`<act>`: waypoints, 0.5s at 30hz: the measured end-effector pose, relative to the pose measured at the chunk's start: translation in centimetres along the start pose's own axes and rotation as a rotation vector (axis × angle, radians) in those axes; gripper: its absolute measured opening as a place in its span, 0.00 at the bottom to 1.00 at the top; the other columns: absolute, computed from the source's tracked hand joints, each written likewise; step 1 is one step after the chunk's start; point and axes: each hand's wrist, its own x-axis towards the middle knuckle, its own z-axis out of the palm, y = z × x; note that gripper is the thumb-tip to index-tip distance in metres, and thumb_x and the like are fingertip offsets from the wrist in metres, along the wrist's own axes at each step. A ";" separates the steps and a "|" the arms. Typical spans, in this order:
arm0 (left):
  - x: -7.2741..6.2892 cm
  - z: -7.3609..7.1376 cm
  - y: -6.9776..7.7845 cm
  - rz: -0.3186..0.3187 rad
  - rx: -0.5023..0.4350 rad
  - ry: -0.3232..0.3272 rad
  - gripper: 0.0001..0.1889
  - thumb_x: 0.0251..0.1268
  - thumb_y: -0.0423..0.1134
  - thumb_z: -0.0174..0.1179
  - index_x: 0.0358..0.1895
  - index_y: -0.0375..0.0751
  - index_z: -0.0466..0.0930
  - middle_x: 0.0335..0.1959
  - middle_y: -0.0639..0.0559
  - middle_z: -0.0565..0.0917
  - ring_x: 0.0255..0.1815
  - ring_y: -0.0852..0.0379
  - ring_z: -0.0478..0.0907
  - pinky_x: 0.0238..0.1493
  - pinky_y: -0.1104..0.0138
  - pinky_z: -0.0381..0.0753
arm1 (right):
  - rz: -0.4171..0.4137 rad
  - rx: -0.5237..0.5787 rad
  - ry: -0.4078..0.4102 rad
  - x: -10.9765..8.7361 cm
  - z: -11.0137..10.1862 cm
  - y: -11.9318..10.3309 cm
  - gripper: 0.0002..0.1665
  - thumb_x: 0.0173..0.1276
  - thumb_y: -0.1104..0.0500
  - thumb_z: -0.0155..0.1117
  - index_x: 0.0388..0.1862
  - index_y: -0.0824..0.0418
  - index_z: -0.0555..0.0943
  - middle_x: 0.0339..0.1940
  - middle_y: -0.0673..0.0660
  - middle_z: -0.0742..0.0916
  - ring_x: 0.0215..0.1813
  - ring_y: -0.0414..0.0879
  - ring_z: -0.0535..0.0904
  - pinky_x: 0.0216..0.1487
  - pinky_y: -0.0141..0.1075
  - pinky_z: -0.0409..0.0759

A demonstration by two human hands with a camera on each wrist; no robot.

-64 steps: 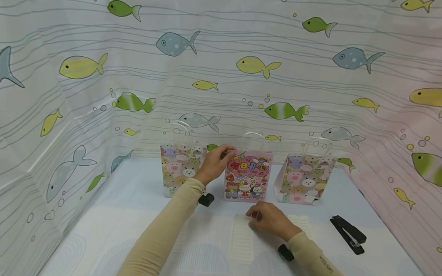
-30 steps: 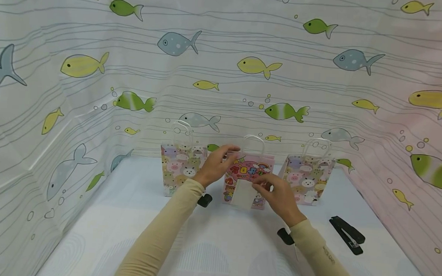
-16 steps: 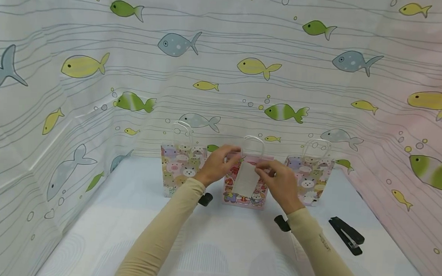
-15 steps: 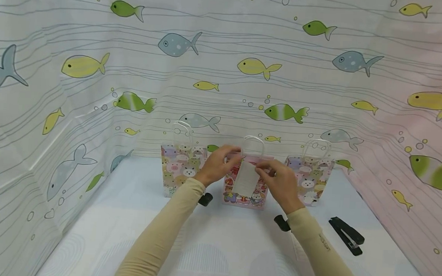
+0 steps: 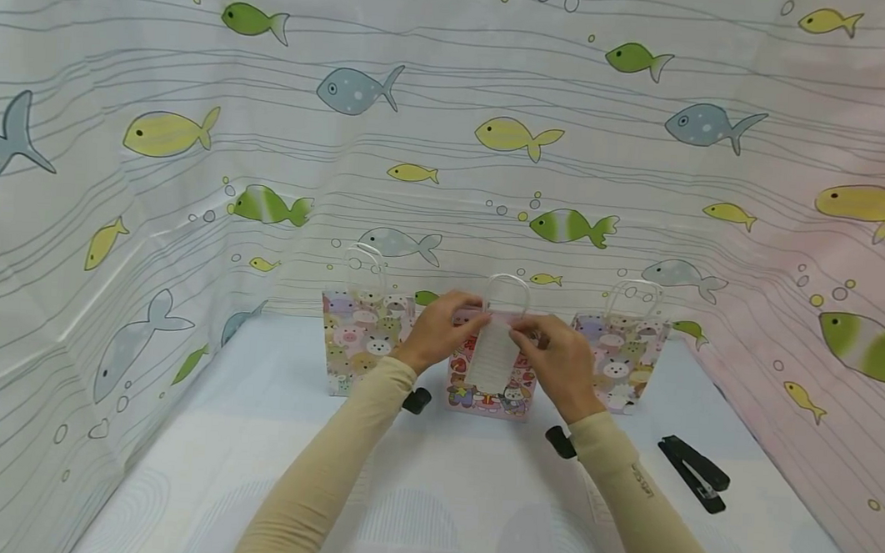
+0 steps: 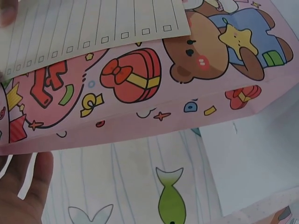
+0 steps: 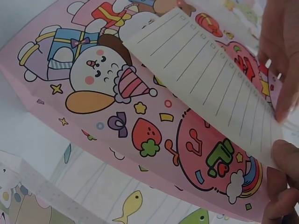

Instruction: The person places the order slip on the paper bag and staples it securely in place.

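Note:
A pink paper gift bag [image 5: 454, 398] with cartoon animals stands upright in the middle of the table. Against its front hangs a ruled paper slip [image 5: 492, 363] with a column of small checkboxes. My left hand [image 5: 440, 331] grips the bag's top left edge, its thumb reaching the slip's upper left corner. In the left wrist view, several fingers [image 6: 28, 186] lie behind the bag. With thumb and fingers my right hand [image 5: 558, 358] pinches the slip's upper right corner at the bag's top edge. The slip's lower end tilts away from the bag in the right wrist view.
Animal-patterned gift bags stand on both sides, one left [image 5: 352, 347] and one right [image 5: 621, 369]. A black stapler [image 5: 693, 473] lies at the table's right. More paper slips lie under the forearms, one beside the left sleeve [image 5: 360, 481] and one near the right sleeve [image 5: 598, 493].
My right hand has lifted the middle slip off the table and raised it to the bag's top edge. My left thumb has shifted right onto the slip's corner.

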 end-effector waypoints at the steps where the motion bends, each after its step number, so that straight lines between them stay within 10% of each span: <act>1: 0.0 0.0 0.0 0.007 0.000 0.009 0.19 0.74 0.49 0.62 0.59 0.42 0.81 0.55 0.50 0.83 0.58 0.54 0.80 0.59 0.59 0.80 | -0.001 -0.006 0.003 0.0 0.0 0.0 0.11 0.63 0.57 0.78 0.44 0.54 0.88 0.36 0.49 0.89 0.24 0.38 0.72 0.24 0.34 0.71; 15: 0.0 0.6 -0.4 0.050 -0.020 0.051 0.15 0.75 0.47 0.61 0.55 0.41 0.83 0.52 0.49 0.84 0.53 0.54 0.83 0.53 0.62 0.83 | 0.055 0.023 -0.012 0.6 0.5 0.9 0.38 0.60 0.55 0.80 0.64 0.64 0.74 0.56 0.61 0.81 0.59 0.57 0.71 0.62 0.54 0.67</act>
